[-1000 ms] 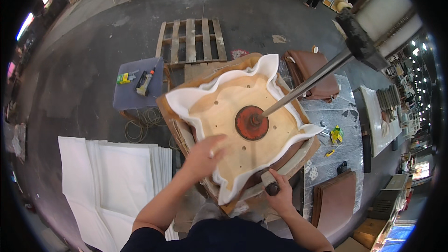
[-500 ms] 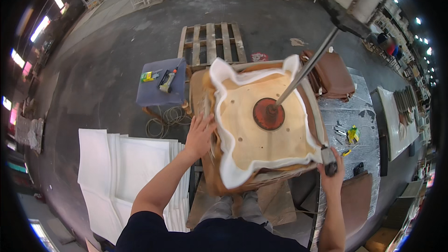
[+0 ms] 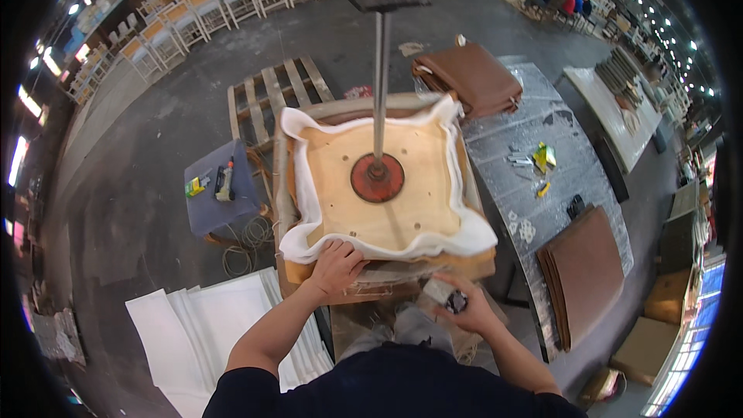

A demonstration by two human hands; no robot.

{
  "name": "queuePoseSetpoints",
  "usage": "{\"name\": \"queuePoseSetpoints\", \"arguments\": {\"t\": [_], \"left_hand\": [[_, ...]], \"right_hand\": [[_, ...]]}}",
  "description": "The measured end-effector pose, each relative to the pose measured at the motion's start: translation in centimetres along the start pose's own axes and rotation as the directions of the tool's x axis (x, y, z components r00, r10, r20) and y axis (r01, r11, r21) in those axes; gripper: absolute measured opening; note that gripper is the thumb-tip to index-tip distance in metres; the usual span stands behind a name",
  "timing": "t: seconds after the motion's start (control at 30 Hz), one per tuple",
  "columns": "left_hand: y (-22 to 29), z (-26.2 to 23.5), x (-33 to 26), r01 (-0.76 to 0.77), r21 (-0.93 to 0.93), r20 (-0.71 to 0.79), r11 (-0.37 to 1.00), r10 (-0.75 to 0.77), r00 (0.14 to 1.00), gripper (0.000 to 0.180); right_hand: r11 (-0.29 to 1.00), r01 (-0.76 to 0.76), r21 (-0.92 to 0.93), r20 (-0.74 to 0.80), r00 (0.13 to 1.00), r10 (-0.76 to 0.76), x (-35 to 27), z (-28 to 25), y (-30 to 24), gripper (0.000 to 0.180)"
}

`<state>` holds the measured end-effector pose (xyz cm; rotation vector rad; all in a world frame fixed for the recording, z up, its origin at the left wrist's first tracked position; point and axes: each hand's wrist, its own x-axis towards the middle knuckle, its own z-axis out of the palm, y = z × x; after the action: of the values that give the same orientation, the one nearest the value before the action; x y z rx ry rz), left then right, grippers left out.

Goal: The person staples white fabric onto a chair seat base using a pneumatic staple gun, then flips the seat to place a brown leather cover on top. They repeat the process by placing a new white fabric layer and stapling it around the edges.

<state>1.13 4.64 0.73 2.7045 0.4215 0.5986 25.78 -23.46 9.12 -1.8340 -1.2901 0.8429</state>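
Observation:
A plywood seat board (image 3: 387, 193) wrapped in white padding (image 3: 464, 240) lies on a work stand, pinned under a red press disc (image 3: 377, 177) on a steel rod (image 3: 379, 77). My left hand (image 3: 335, 265) presses on the white padding at the board's near left corner. My right hand (image 3: 458, 306) grips a small grey and black tool (image 3: 447, 295) just below the stand's near edge.
A stack of white foam sheets (image 3: 193, 325) lies on the floor at left. A small grey table (image 3: 219, 190) with tools stands beside a wooden pallet (image 3: 271, 93). Brown seat covers (image 3: 470, 77) and brown panels (image 3: 584, 263) rest on the metal bench (image 3: 534, 131) at right.
The seat board has turned on the stand. My left hand moved from its left side to the near left corner. My right hand came in from the right edge to below the near edge.

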Motion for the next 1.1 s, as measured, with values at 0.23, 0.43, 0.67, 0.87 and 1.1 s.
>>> {"name": "queuePoseSetpoints", "arguments": {"t": [0.23, 0.43, 0.67, 0.87, 1.1], "left_hand": [[4.8, 2.5, 1.6, 0.158, -0.088, -0.016, 0.983, -0.16, 0.987, 0.021], [4.3, 0.6, 1.3, 0.224, 0.057, 0.204, 0.973, -0.231, 0.951, 0.026], [3.7, -1.4, 2.6, 0.067, 0.128, 0.381, 0.989, -0.111, 0.918, 0.026], [11.3, 1.9, 11.2, 0.071, -0.087, 0.158, 0.994, -0.057, 0.986, 0.033], [10.2, 7.9, 14.8, 0.081, 0.048, 0.151, 0.996, -0.088, 0.985, 0.025]], "right_hand": [[0.96, -0.18, 0.215, -0.191, 0.956, 0.222, 1.3, -1.0, 4.8, 0.075], [0.959, -0.132, 0.252, -0.283, 0.937, 0.203, 3.6, -2.3, 6.9, 0.075], [0.96, -0.062, 0.274, -0.289, 0.946, 0.144, 5.1, -3.8, 8.7, 0.07], [0.966, -0.084, 0.244, -0.269, 0.951, 0.15, 4.9, -4.1, 8.8, 0.069], [0.99, -0.047, 0.13, -0.315, 0.945, 0.087, 5.4, -3.9, 7.6, 0.075]]}}
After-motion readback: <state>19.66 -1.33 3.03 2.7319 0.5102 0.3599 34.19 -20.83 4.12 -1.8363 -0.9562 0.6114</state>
